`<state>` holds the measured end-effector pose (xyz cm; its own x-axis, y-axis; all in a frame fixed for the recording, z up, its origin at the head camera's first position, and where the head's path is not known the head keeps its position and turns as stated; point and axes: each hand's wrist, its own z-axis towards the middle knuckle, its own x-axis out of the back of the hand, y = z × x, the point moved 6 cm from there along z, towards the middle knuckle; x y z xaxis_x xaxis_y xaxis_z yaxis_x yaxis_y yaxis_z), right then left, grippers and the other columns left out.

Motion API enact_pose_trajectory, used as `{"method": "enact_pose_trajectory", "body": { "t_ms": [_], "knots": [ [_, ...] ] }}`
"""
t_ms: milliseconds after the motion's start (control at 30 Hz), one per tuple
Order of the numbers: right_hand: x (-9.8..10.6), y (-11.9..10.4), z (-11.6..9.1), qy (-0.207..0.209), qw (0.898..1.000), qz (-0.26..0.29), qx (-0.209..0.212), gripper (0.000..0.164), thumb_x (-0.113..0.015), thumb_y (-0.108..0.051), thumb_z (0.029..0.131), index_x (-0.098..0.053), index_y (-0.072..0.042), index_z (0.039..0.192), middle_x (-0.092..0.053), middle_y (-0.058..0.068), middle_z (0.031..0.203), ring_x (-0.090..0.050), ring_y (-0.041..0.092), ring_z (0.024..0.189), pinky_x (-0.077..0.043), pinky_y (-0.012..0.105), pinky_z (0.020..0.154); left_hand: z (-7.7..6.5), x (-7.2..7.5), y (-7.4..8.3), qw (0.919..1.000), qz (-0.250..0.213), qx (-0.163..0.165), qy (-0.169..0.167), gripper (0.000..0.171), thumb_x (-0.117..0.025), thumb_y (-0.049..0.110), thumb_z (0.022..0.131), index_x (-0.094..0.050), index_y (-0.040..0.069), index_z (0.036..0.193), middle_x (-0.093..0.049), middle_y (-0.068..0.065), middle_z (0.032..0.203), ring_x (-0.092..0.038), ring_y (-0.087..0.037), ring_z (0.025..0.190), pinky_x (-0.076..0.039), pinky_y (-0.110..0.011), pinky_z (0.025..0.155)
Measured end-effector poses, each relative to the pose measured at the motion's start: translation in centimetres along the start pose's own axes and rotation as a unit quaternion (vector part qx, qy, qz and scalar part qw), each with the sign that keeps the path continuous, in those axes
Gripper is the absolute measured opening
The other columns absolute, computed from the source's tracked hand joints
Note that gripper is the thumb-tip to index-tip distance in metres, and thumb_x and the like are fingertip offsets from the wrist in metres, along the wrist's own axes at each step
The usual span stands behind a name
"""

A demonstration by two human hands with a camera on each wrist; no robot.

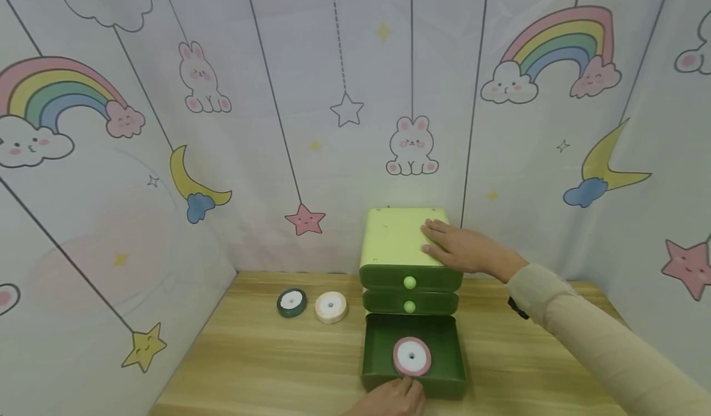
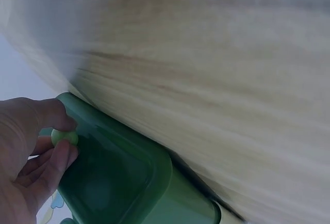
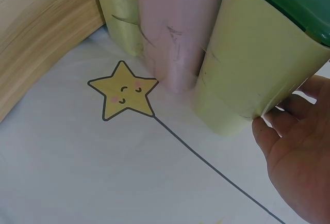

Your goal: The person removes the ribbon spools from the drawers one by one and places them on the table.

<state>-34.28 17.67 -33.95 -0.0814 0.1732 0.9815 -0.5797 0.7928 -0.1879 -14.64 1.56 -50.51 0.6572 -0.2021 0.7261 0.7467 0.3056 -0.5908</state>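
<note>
A small drawer cabinet (image 1: 394, 237) with a light green top and dark green drawers stands against the back wall. Its bottom drawer (image 1: 380, 336) is pulled out, and a ribbon roll (image 1: 411, 361) with a pink edge lies inside. At that drawer's front is my left hand (image 1: 391, 397); in the left wrist view its thumb and fingers pinch the round light green knob (image 2: 66, 137). My right hand (image 1: 472, 249) rests on the cabinet top near its right edge, fingers extended. The right wrist view shows these fingers (image 3: 265, 136) touching the light green casing.
Left of the cabinet, a dark green ribbon roll (image 1: 291, 303) and a cream ribbon roll (image 1: 331, 308) lie on the wooden table (image 1: 266, 360). The two upper drawers (image 1: 383, 277) are closed. A printed cloth (image 1: 333, 175) hangs behind and at both sides.
</note>
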Motion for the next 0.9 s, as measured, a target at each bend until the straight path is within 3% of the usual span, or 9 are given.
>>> {"method": "enact_pose_trajectory", "body": {
  "t_ms": [133, 400, 567, 733, 900],
  "knots": [
    [0.0, 0.0, -0.1, -0.001, 1.0, 0.001, -0.001, 0.071, -0.038, -0.048, 0.113, -0.028, -0.001, 0.164, -0.023, 0.022, 0.173, -0.021, 0.041, 0.162, -0.025, 0.059, 0.13, -0.1, 0.3, 0.0, 0.9997, -0.02, 0.007, 0.008, 0.019, -0.069, 0.033, 0.095, -0.061, 0.024, 0.081, -0.055, 0.011, 0.082, -0.05, 0.001, 0.072, -0.041, -0.009, 0.063],
    [0.0, 0.0, -0.3, -0.002, 1.0, 0.0, -0.007, 0.071, -0.038, -0.049, 0.113, -0.028, -0.002, 0.164, -0.023, 0.021, 0.173, -0.021, 0.041, 0.162, -0.026, 0.059, 0.129, -0.3, 0.1, 0.3, 0.9995, 0.005, 0.009, 0.029, 0.022, -0.067, 0.035, 0.096, -0.057, 0.025, 0.078, -0.052, 0.011, 0.081, -0.049, 0.001, 0.071, -0.042, -0.009, 0.062],
    [0.0, 0.0, -0.3, -0.002, 1.0, -0.001, -0.007, 0.071, -0.038, -0.049, 0.113, -0.028, -0.001, 0.164, -0.023, 0.022, 0.173, -0.021, 0.041, 0.162, -0.025, 0.059, 0.13, -0.3, 0.3, 0.3, 0.9994, -0.024, 0.026, 0.001, 0.021, -0.067, 0.036, 0.097, -0.06, 0.024, 0.082, -0.054, 0.011, 0.083, -0.051, 0.002, 0.072, -0.043, -0.008, 0.062],
    [0.0, -0.1, -0.2, -0.002, 1.0, 0.002, -0.005, 0.072, -0.036, -0.051, 0.113, -0.028, -0.001, 0.164, -0.022, 0.021, 0.174, -0.021, 0.041, 0.162, -0.025, 0.058, 0.13, -0.1, 1.1, -0.1, 0.9955, -0.063, 0.052, -0.047, 0.023, -0.062, 0.04, 0.102, -0.065, 0.024, 0.086, -0.059, 0.012, 0.085, -0.05, 0.004, 0.07, -0.034, -0.007, 0.053],
    [-0.1, 0.0, -0.1, -0.003, 1.0, 0.0, -0.005, 0.072, -0.036, -0.051, 0.113, -0.027, -0.002, 0.165, -0.022, 0.02, 0.174, -0.02, 0.04, 0.163, -0.024, 0.058, 0.13, 0.4, 2.8, -1.3, 0.9931, -0.094, 0.068, -0.016, 0.026, -0.068, 0.044, 0.098, -0.065, 0.025, 0.08, -0.058, 0.014, 0.075, -0.048, 0.005, 0.062, -0.029, -0.007, 0.049]
  ]
}}
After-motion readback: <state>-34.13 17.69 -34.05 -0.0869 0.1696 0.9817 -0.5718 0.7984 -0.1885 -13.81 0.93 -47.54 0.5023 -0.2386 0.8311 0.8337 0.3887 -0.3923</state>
